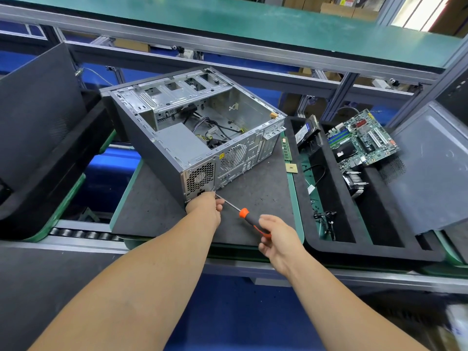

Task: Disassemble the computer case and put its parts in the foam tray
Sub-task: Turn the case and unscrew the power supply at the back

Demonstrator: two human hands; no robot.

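Dark grey matted surface (157, 214) on a conveyor line carries the open silver-and-black metal computer case (192, 130), laid on its side. Its rear lower corner is steadied by the left hand (205, 207), fingers curled against it. An orange-and-black-handled screwdriver (244, 214) is gripped by the right hand (277, 235), tip at the case's back panel. Just beside, the black foam tray (329, 247) holds a green motherboard (362, 140)

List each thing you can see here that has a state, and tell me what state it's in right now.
computer case: side open, lying on the mat, motherboard out
power supply: still inside the case
left hand: at the case's rear corner, fingers on the screwdriver shaft
right hand: holding the handle
screwdriver: tip at the case's rear panel
motherboard: in the foam tray, tilted
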